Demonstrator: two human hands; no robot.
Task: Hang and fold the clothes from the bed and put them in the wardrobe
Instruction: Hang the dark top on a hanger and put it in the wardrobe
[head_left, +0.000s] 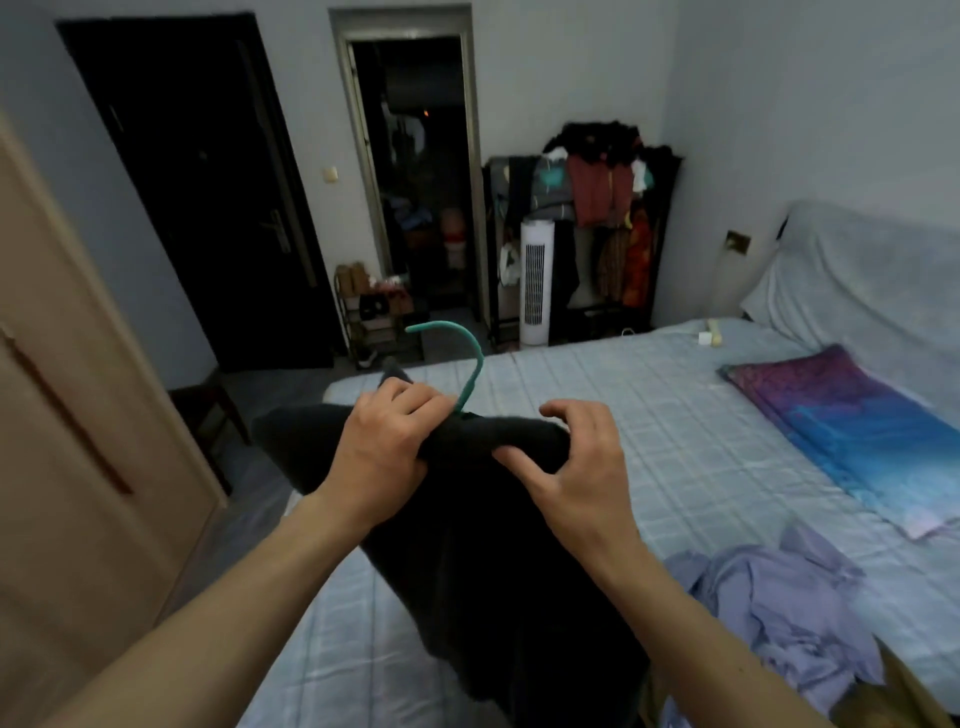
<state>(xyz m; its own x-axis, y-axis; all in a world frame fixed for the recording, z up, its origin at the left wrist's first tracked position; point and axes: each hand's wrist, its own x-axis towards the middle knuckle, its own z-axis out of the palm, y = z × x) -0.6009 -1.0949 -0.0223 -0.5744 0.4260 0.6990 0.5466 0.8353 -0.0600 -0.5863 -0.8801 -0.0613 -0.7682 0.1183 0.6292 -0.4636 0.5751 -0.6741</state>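
A black garment (493, 571) hangs over a teal hanger (467, 353), whose hook sticks up above the cloth. My left hand (384, 447) grips the garment's top at the base of the hook. My right hand (576, 467) is beside it on the right, fingers spread and loosely bent, thumb touching the cloth at the shoulder. The garment drapes down over the bed (649, 415). A crumpled lilac garment (779, 597) lies on the bed at the lower right. A folded purple and blue cloth (841, 421) lies further right. The wooden wardrobe door (78, 441) stands at the left.
A dark door (208, 208) and an open doorway (415, 171) are in the far wall. A shoe rack (379, 312), a white tower fan (535, 280) and a full clothes rack (597, 218) stand beyond the bed. A dark stool (208, 410) is by the bed's corner.
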